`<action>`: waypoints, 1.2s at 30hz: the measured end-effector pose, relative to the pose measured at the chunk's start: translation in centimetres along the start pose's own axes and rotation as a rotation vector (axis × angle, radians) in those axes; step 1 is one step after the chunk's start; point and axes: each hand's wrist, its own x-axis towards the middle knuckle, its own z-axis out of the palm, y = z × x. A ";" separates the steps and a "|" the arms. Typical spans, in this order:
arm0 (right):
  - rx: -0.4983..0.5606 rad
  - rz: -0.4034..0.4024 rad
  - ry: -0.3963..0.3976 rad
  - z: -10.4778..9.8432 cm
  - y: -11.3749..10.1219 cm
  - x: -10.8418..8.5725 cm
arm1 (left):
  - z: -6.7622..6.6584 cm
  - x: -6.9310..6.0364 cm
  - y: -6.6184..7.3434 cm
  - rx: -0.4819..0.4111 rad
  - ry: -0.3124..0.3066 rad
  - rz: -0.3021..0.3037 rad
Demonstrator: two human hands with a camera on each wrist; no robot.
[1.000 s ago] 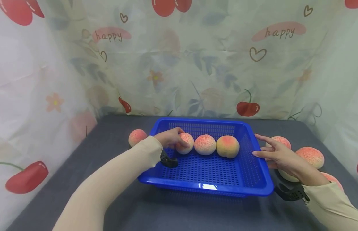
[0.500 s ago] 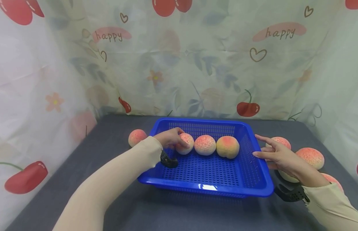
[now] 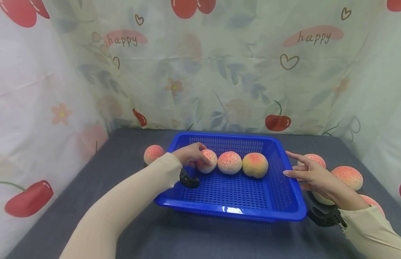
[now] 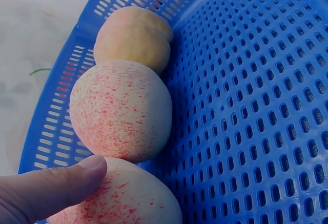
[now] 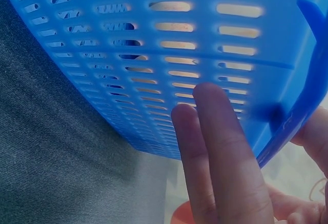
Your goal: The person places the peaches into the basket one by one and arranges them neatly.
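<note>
Inside a blue plastic basket (image 3: 229,212), several peaches stand in a row along the back wall. My left hand (image 3: 192,154) grips the leftmost speckled peach (image 3: 209,160); its thumb (image 4: 61,185) lies on that peach in the left wrist view. Beside it are a second speckled peach (image 3: 229,162) and a yellower peach (image 3: 255,164). At the right side of the basket my right hand (image 3: 317,176) holds the rim, its thumb and index finger at the top edge. Two of its fingers (image 5: 225,147) lie against the slotted outer wall, below the rim.
Left of the basket, one pinkish peach (image 3: 153,154) sits on the dark table (image 3: 200,241). Several more lie on the right around my right forearm, including a large speckled peach (image 3: 348,177). A patterned curtain (image 3: 200,72) encloses the back and sides.
</note>
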 end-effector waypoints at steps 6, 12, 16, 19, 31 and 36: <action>0.002 -0.003 -0.003 0.0 0.1 0.1 | -0.1 0.0 0.0 0.009 0.009 0.008; -0.006 0.000 0.003 0.1 0.0 0.0 | -0.2 -0.1 0.2 0.003 -0.003 0.008; -0.009 0.008 0.008 0.2 -0.1 0.0 | -0.2 -0.1 0.3 0.010 -0.006 0.004; -0.008 0.009 0.008 0.2 -0.2 0.0 | -0.3 -0.1 0.4 0.018 -0.005 0.001; 0.009 0.001 -0.011 0.2 -0.2 0.0 | -0.9 -0.4 1.1 0.028 -0.006 0.020; 0.015 0.005 -0.011 0.2 -0.3 0.0 | -1.5 -0.8 1.7 0.009 -0.018 0.015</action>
